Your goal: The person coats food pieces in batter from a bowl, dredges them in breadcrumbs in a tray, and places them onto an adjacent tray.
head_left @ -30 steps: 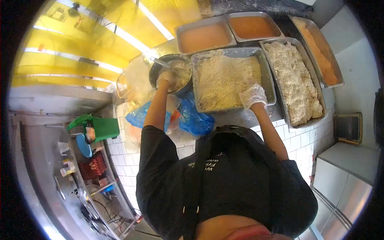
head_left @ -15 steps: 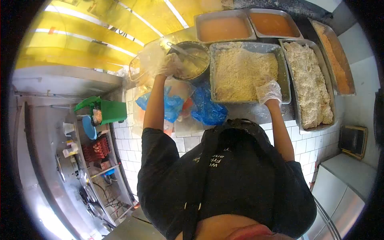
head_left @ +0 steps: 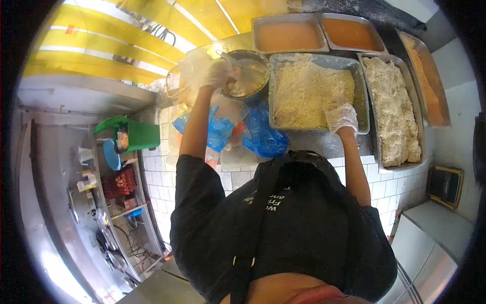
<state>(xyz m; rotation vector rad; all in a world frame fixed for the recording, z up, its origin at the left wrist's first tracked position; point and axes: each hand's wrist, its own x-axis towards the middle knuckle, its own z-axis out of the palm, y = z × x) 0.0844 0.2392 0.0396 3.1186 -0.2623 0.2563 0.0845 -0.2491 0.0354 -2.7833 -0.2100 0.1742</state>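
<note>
- While both hands are at work over the counter (head_left: 316, 141), the yellow crumbs (head_left: 311, 91) lie heaped in a large metal tray (head_left: 361, 86) before the person, with the bowl (head_left: 259, 95) just left of it.
- Right hand (head_left: 341, 118): in a clear plastic glove, at the tray's near right corner, fingertips at the crumbs. Whether it is clenched on anything cannot be told.
- Left hand (head_left: 217, 75): also gloved, at the bowl's left rim, beside the handle of the whisk (head_left: 232, 60). Its grip — on whisk, rim or neither — cannot be determined.
- Step in hand, in this inspector's judgement: handling at the crumbs and the bowl together, one hand to each.
- The next move, as judged, calls for the right fingers to stay low within the tray's walls, and the left to clear the whisk handle.
- Right of the tray: a long tray of pale, floury pieces (head_left: 392, 111), then a narrow one of orange powder (head_left: 428, 83).
- Behind: two trays of orange liquid (head_left: 291, 36), side by side.
- Nearer the person, below the bowl: crumpled blue bags (head_left: 263, 136).
</note>
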